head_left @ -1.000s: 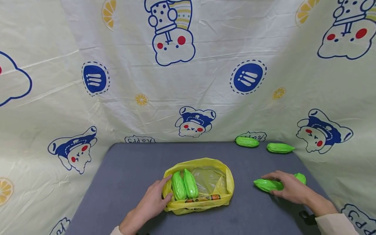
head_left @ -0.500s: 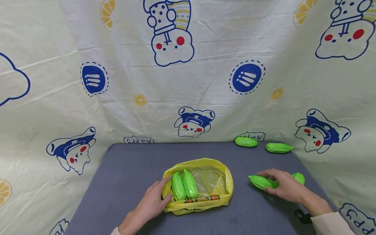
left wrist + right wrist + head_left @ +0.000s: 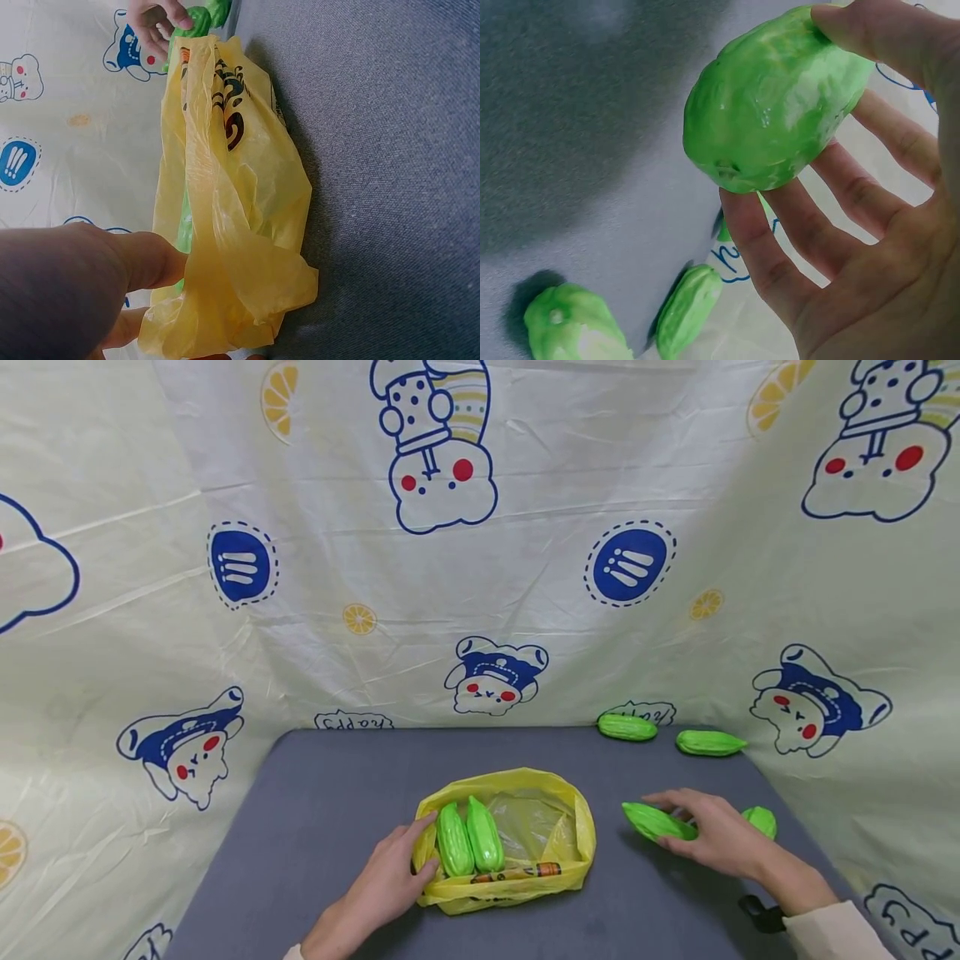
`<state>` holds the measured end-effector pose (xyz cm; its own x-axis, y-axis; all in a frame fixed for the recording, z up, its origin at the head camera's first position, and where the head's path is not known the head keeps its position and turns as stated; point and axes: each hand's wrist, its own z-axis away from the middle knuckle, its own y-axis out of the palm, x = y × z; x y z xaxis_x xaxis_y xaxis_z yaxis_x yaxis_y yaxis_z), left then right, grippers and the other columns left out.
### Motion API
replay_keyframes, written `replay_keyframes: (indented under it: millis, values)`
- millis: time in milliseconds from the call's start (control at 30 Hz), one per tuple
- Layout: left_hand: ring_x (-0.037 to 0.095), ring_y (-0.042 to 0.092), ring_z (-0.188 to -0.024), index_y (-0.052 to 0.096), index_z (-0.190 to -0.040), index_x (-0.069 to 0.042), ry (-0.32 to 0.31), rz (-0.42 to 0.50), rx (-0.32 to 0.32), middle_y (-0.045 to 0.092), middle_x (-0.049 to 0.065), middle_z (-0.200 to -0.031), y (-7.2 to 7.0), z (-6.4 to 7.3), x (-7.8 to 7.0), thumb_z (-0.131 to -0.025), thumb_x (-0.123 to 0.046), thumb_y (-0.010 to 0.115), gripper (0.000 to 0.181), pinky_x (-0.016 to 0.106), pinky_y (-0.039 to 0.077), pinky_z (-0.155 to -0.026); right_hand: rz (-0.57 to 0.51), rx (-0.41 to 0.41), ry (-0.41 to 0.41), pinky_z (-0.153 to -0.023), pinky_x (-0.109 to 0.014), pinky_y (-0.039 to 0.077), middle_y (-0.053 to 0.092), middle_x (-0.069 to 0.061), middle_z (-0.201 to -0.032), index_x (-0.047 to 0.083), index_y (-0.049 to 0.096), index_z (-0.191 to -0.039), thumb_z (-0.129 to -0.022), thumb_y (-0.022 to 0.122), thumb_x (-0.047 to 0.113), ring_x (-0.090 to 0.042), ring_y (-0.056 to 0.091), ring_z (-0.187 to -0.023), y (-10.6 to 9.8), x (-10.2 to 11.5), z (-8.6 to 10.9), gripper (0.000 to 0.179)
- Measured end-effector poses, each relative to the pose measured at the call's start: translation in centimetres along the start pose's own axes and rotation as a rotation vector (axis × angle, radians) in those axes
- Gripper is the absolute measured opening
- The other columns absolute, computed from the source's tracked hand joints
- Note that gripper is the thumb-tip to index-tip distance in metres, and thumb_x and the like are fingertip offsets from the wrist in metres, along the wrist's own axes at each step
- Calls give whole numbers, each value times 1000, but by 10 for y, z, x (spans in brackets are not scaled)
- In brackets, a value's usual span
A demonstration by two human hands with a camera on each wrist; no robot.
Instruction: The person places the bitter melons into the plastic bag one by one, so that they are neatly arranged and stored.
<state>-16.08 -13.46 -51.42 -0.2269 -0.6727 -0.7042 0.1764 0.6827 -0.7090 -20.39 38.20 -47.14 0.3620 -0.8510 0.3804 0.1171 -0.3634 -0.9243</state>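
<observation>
A yellow plastic bag [image 3: 517,897] lies with its mouth spread on the table, two green bitter melons [image 3: 484,835] side by side in its left part. My left hand [image 3: 390,868] holds the bag's left rim; in the left wrist view the thumb [image 3: 154,259] meets the rim, with some fingers hidden. To the bag's right, my right hand [image 3: 723,833] grips a ridged green bitter melon [image 3: 651,821] just above the table. In the right wrist view this bitter melon [image 3: 769,105] sits between thumb and fingertips.
One bitter melon [image 3: 761,820] lies behind the right wrist. Two others rest near the far right edge, one left [image 3: 627,727] and one right [image 3: 709,743]. A black object [image 3: 761,912] shows beneath the right wrist. Printed cloth [image 3: 420,577] surrounds the grey table [image 3: 322,810].
My right hand has moved slightly left toward the bag, carrying the bitter melon off the table, its tip now angled upward. The left hand stays at the bag's rim.
</observation>
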Motion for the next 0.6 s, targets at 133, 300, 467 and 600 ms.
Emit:
replay_keyframes:
  millis: [133,300,467,600]
  values:
    - [52,70,-138,57,-172,-11,-6,1,3,71,28,-149,0,0,0,-107,-16,82,69,71,59,-108,7,-25,-27,-88,-41,67,82,-3,-135,16,78,-149,-96,99,30,-17,79,-107,2,5,-2,59]
    - [51,71,-136,57,-172,-11,-7,6,11,72,28,-148,-1,0,1,-107,-17,83,70,69,60,-106,-9,-37,-50,-87,-38,67,82,-3,-136,16,78,-148,-96,98,32,-14,78,-107,2,11,-4,57]
    - [50,71,-136,56,-172,-10,-6,12,17,71,28,-148,-1,0,1,-107,-17,83,70,68,61,-105,-5,-37,-44,-90,-40,68,81,0,-139,21,78,-148,-98,97,32,-13,78,-110,3,16,-8,55]
    - [51,70,-137,57,-172,-10,-3,13,12,71,28,-149,-1,0,2,-107,-16,83,70,70,60,-108,1,-54,-59,-90,-40,68,81,1,-139,22,78,-149,-99,96,34,-13,77,-111,4,19,-11,54]
